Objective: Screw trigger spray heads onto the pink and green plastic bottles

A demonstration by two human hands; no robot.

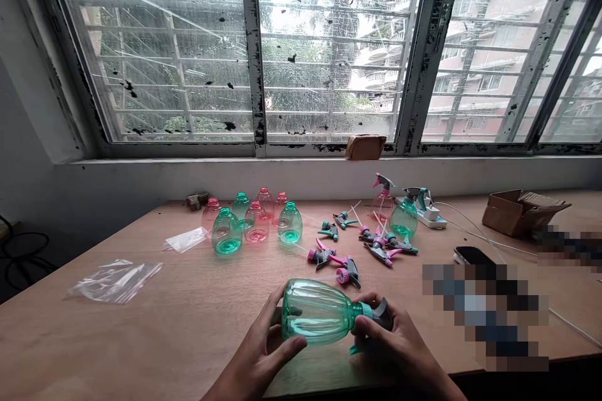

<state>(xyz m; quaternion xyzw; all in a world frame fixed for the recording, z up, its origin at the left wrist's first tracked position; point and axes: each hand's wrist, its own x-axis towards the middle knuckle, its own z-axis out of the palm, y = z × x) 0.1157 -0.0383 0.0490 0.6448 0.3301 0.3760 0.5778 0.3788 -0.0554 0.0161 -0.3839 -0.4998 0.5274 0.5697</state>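
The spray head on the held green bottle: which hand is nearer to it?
Right. The right hand is on the spray head, touching it; the left hand is away from it, at the base end of the green bottle.

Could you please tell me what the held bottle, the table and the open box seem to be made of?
Bottle: probably glossy plastic; it is see-through green with bright highlights.
Table: wood or a wood-look sheet, low sheen; the brown surface is faintly streaked.
Box: likely cardboard, matt; thin brown walls.
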